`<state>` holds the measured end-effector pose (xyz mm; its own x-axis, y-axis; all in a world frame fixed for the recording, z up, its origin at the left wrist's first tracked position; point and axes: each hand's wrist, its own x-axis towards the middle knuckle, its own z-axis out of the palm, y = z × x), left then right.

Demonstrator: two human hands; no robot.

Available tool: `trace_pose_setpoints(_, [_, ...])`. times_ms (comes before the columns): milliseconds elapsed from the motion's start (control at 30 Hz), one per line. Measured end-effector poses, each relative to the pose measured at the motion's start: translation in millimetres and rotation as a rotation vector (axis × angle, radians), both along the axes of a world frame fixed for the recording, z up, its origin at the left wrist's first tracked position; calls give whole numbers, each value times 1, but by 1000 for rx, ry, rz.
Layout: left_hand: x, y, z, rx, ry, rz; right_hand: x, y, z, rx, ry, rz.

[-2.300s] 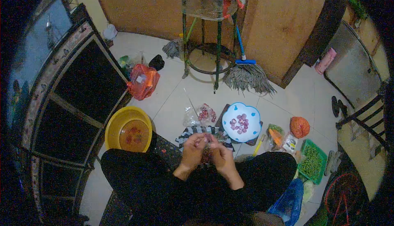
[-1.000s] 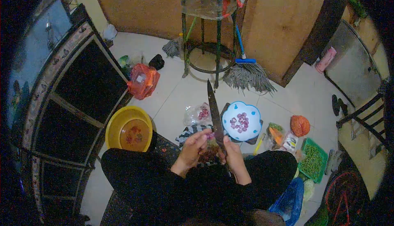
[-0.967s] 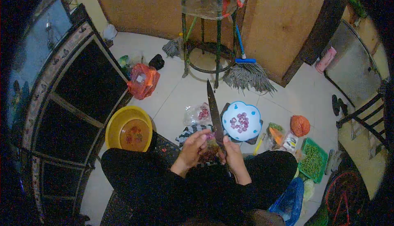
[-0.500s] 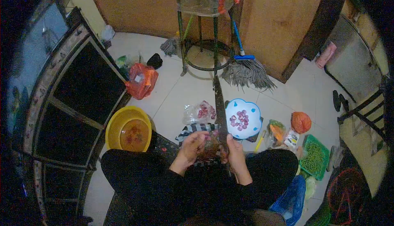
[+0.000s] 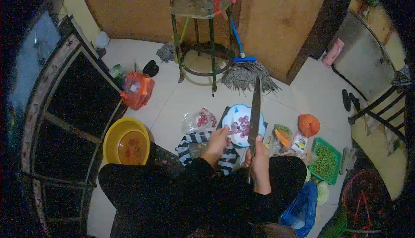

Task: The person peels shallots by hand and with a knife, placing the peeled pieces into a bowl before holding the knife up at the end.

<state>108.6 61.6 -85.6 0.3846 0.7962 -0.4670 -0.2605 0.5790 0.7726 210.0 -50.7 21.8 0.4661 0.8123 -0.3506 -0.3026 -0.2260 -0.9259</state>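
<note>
My right hand is wrapped round the handle of a long knife, its blade pointing up and away across the plate. My left hand is at the near left rim of the white, scalloped plate with blue marks. Its fingers look apart; nothing held in them can be made out. Small peeled shallots lie on the plate, partly hidden by the blade. A clear bag of reddish shallots is left of the plate. Below it lies a black-and-white striped cloth or bag, partly behind my left arm.
A yellow basin with brownish water stands left. An orange bag lies beyond it. On the right are a green basket of green pods, an orange bundle and a blue bag. A stool and mop stand ahead.
My left hand has moved from over the striped cloth to the plate's rim. The knife has swung right, now crossing over the plate. The whole view has shifted slightly.
</note>
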Motion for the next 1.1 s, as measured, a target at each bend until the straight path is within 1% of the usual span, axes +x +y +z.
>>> trace_pose_setpoints(67, [-13,4,-15,-111,-119,-19,0,1,-7,-16,-50,37])
trace_pose_setpoints(133, [-37,-6,-7,-161,-276,12,-5,2,-13,-40,-126,105])
trace_pose_setpoints(167, [-51,-10,-3,-171,-348,10,-10,3,-15,-55,-70,90])
trace_pose_setpoints(200, [-63,-10,-1,-175,-424,7,-14,5,-13,-53,-97,144])
trace_pose_setpoints(233, [-76,-10,1,-225,-414,60,-19,5,-7,-54,-122,198])
trace_pose_setpoints(267, [-83,-12,2,-185,-370,80,-24,5,-4,-55,-147,254])
trace_pose_setpoints(300, [-89,-17,14,-142,-327,101,-23,6,-18,-104,-308,323])
trace_pose_setpoints(333, [-95,-22,27,-101,-284,121,-28,6,-31,-77,-339,337])
trace_pose_setpoints(400, [-105,-26,46,-96,-349,133,-38,7,-50,-18,-405,358])
trace_pose_setpoints(467, [-109,-31,52,-80,-375,152,-45,4,-63,48,-345,388])
trace_pose_setpoints(567, [-110,-37,50,-63,-362,171,-55,6,-62,98,-208,424])
trace_pose_setpoints(667, [-110,-45,55,28,-395,127,-62,8,-26,17,-39,503])
trace_pose_setpoints(733, [-109,-48,56,44,-376,142,-64,7,-13,-8,12,546])
trace_pose_setpoints(833, [-112,-51,52,69,-339,146,-67,6,-15,82,-44,556])
trace_pose_setpoints(933, [-111,-53,57,48,-324,170,-72,4,-21,202,-190,559])
trace_pose_setpoints(1033, [-109,-56,61,70,-332,188,-72,4,-17,236,-307,610])
trace_pose_setpoints(1100, [-110,-58,58,81,-325,188,-72,3,-9,246,-308,621])
